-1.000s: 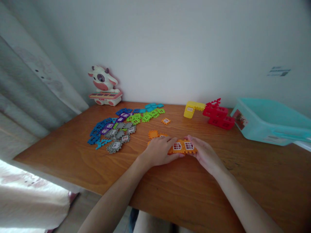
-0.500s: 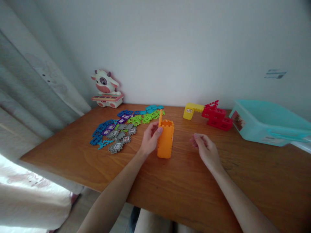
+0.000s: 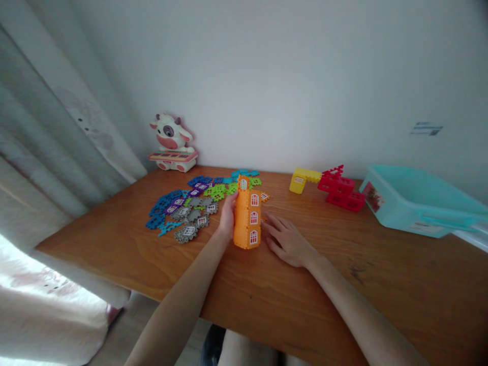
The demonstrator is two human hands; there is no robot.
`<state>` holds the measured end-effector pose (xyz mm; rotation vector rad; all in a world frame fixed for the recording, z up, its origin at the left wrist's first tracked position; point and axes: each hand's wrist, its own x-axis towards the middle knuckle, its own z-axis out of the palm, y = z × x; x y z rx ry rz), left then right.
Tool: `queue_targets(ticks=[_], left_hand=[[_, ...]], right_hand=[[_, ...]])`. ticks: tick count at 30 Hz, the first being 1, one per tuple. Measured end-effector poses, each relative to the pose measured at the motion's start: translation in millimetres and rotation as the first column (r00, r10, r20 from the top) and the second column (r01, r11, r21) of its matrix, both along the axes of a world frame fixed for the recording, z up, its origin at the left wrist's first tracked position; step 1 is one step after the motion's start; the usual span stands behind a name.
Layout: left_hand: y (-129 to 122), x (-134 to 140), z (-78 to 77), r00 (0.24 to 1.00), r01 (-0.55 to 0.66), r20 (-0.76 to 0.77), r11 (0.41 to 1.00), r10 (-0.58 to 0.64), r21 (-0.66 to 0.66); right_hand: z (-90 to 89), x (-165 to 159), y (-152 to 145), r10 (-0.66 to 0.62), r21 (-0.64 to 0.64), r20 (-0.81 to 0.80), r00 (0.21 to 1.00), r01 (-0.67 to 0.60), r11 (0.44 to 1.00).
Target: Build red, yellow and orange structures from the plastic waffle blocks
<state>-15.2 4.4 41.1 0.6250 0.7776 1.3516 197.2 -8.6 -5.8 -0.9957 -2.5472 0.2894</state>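
Observation:
An orange tower built of interlocking plastic tiles stands upright on the table, with white windows up its right side and one tile rising above its top. My left hand grips it from the left; most of its fingers are hidden behind the tower. Close to the tower's right side, my right hand is low over the table with its fingers apart. A bit of orange shows by its fingertips, and I cannot tell whether they touch it. Another orange window tile juts out behind the tower.
Left of the tower lie loose tiles: blue, purple, green and grey. A cow toy keyboard stands at the back left. Yellow and red builds and a turquoise bin are to the right.
My left hand has turned the orange tower so its windows now show, and moved it slightly left. From the right, my right hand has come in beside the tower, its fingers spreading.

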Motion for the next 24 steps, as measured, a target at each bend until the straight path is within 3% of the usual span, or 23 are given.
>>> queue_targets(ticks=[4, 8, 12, 16, 19, 24], left_hand=[[-1, 11, -13.5, 0.999, 0.041, -0.017, 0.999, -0.040, 0.033], [-5, 16, -22.9, 0.990, -0.036, -0.128, 0.978, 0.064, 0.207], [-12, 21, -24.5, 0.948, 0.013, -0.298, 0.923, 0.112, 0.385], [-18, 32, -27.7, 0.907, 0.027, -0.376, 0.863, 0.192, 0.505], [-22, 38, -30.7, 0.883, 0.042, -0.409, 0.827, 0.232, 0.560], [-27, 40, -29.9, 0.860, 0.106, -0.457, 0.799, 0.225, 0.592]], right_hand=[[-2.1, -10, 7, -0.022, 0.008, -0.034, 0.999, 0.023, 1.000], [-6.4, -4, 6, -0.221, -0.062, -0.149, 0.964, 0.214, 0.975], [-6.9, 9, 5, -0.375, -0.179, -0.248, 0.893, 0.338, 0.924], [-5.4, 20, 8, -0.513, -0.334, -0.461, 0.724, 0.394, 0.856], [0.3, 24, 10, -0.591, -0.472, -0.552, 0.588, 0.364, 0.803], [21.6, 22, 6, -0.636, -0.574, -0.698, 0.329, 0.274, 0.772]])
